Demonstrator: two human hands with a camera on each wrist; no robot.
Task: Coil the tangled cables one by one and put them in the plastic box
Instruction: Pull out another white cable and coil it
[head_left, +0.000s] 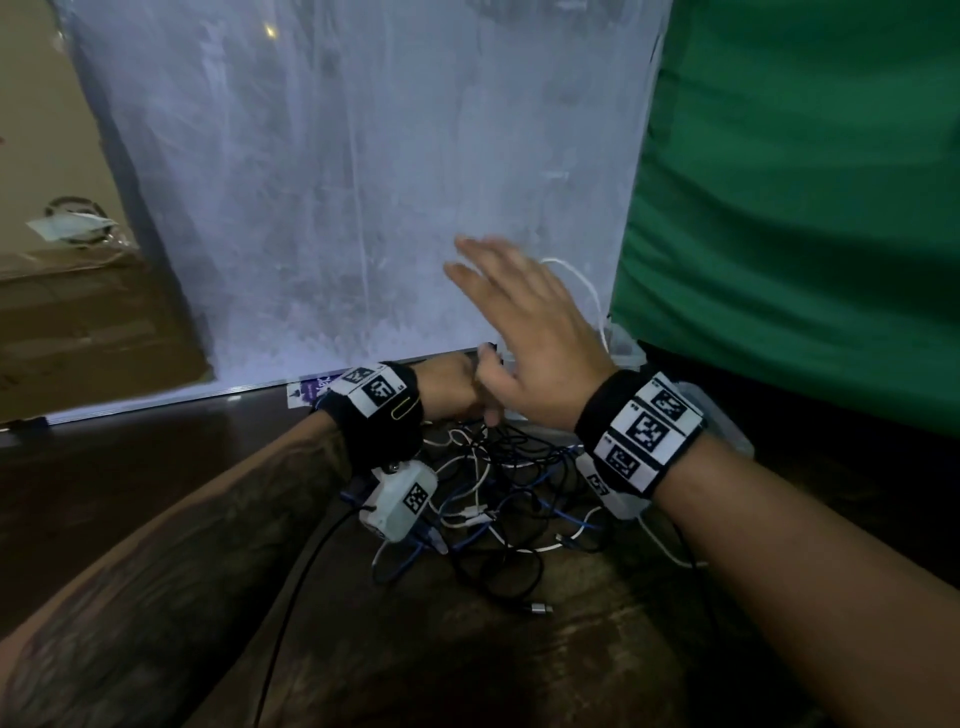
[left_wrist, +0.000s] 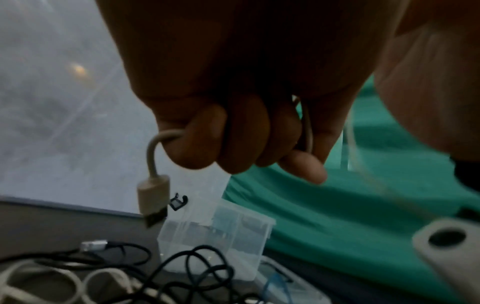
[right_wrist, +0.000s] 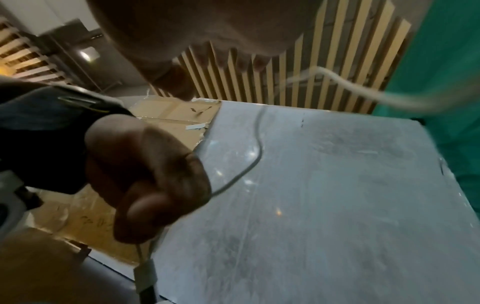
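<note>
A tangle of black, white and blue cables (head_left: 498, 499) lies on the dark table between my wrists. My left hand (head_left: 470, 387) is closed in a fist round a white cable (left_wrist: 307, 131), half hidden behind my right hand in the head view. The cable's USB plug (left_wrist: 153, 197) hangs below the fist. My right hand (head_left: 514, 317) is raised just above the left with its fingers straight and spread. The white cable (head_left: 587, 291) arcs round its far side, blurred. The clear plastic box (left_wrist: 221, 232) stands past the tangle, by the green cloth.
A frosted white panel (head_left: 363, 182) leans upright behind the table. A green cloth (head_left: 805, 208) hangs on the right. Cardboard (head_left: 78, 338) lies on the left. A black cable's metal plug (head_left: 540, 609) rests on the table in front of the tangle.
</note>
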